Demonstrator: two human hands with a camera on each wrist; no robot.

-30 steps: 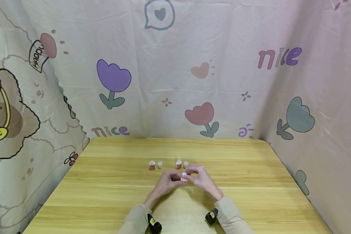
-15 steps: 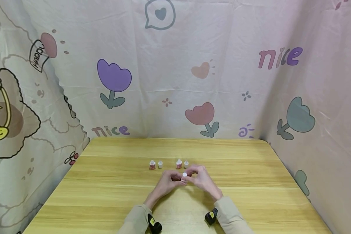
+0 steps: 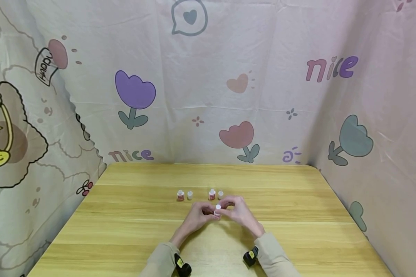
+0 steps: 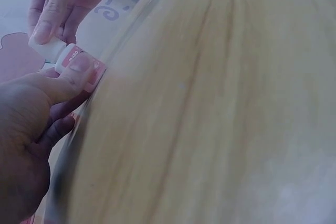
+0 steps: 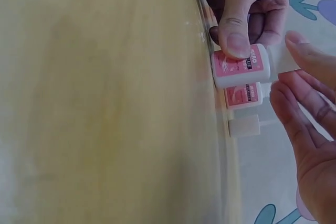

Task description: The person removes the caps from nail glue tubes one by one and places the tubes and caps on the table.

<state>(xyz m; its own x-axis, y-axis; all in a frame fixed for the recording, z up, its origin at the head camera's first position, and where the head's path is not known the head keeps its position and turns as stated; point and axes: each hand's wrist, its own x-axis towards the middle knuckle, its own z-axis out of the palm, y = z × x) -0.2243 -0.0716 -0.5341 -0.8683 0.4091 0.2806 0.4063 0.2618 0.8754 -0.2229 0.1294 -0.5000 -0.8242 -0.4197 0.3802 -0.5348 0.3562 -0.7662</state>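
In the head view my left hand point(image 3: 197, 216) holds a small white glue bottle point(image 5: 252, 65) with a pink label, upright at the table. Its thumb presses on the label in the right wrist view. My right hand point(image 3: 240, 212) pinches the bottle's white cap point(image 4: 48, 49) between thumb and fingers, and the cap sits at the bottle's top. Just behind the hands stand a second glue bottle point(image 3: 212, 194) and a loose white cap point(image 3: 220, 194). Further left are a third bottle point(image 3: 180, 195) and another cap point(image 3: 190, 195).
The wooden table point(image 3: 124, 223) reaches back to a patterned cloth point(image 3: 194, 96) hung behind and at both sides. The bottles and caps behind the hands form one row. Black wrist cameras are strapped over the beige sleeves point(image 3: 275, 256).
Both hands keep their places around the bottle. The right fingers shift slightly at the cap, and its white top shows a little more than one second ago.
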